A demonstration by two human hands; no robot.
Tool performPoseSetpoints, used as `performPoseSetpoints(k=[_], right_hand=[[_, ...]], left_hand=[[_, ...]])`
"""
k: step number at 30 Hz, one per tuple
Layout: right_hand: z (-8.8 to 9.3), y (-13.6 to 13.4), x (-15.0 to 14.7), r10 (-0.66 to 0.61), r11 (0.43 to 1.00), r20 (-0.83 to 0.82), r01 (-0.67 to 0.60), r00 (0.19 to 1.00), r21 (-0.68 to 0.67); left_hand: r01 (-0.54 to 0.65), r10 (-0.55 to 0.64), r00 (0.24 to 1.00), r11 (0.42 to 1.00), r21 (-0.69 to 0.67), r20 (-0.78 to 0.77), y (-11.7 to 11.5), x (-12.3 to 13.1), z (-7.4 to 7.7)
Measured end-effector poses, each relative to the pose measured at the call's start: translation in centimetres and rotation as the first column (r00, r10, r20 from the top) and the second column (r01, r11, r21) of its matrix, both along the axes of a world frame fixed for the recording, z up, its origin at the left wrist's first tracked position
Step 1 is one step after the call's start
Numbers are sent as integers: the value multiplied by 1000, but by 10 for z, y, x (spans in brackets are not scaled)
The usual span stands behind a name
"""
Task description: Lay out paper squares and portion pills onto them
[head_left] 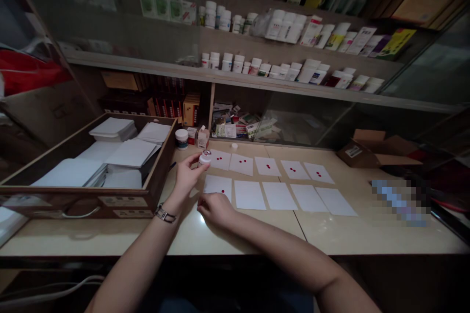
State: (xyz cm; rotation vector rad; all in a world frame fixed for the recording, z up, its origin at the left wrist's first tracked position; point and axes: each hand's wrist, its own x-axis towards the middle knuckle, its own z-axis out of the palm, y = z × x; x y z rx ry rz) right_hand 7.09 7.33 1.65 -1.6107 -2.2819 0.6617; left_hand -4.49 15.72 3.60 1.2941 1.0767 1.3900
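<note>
My left hand (189, 173) is wrapped round a small white pill bottle (204, 158), holding it upright over the left end of two rows of white paper squares. Its mouth seems uncapped, with dark red showing inside. My right hand (216, 209) is closed, knuckles up, at the lower left paper (213, 184); whatever its fingers may hold is hidden. One red pill (223, 191) shows on that paper. Each upper-row paper (241, 164) bears a few red pills (268, 167). The other lower-row papers (250, 195) look bare. A white cap (234, 146) lies behind the upper row.
A wooden drawer (147, 190) with stacks of white paper (132, 152) stands on the left. Near it are a white jar (181, 139) and a small box (202, 137). An open cardboard box (363, 151) sits at back right. Shelves (176, 69) of medicine bottles rise behind.
</note>
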Motion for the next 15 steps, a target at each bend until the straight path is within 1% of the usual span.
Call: performPoseSetpoints(k=[3, 5, 8, 10, 11, 12, 13, 14, 15], right_hand=[[4, 6, 9, -21, 1000, -59, 21, 998, -2], [9, 15, 20, -84, 996, -98, 86, 992, 9], [13, 27, 35, -183, 983, -71, 183, 981, -8], [12, 31, 41, -198, 980, -44, 197, 979, -30], [10, 32, 43, -203, 979, -59, 201, 977, -37], [8, 32, 45, -212, 977, -110, 208, 971, -46], [7, 32, 46, -241, 970, -216, 232, 946, -65], [5, 33, 48, -287, 958, -353, 271, 890, -95], [4, 34, 50, -337, 941, -482, 314, 809, -130]], left_hand=[[-4, 4, 1000, 1000, 2, -4, -1, 0, 2], [-2, 2, 1000, 1000, 1, -17, -3, 1, 5], [28, -29, 998, 1000, -8, -48, -5, 3, 7], [39, -40, 997, 999, -14, -68, -5, 5, 6], [38, -39, 996, 999, -15, -75, -5, 5, 5], [40, -41, 996, 999, -14, -83, -5, 5, 4], [46, -46, 995, 999, -11, -93, -5, 5, 3], [58, -58, 993, 998, -2, -106, -6, 6, 2], [80, -78, 989, 997, 14, -126, -6, 6, 1]])
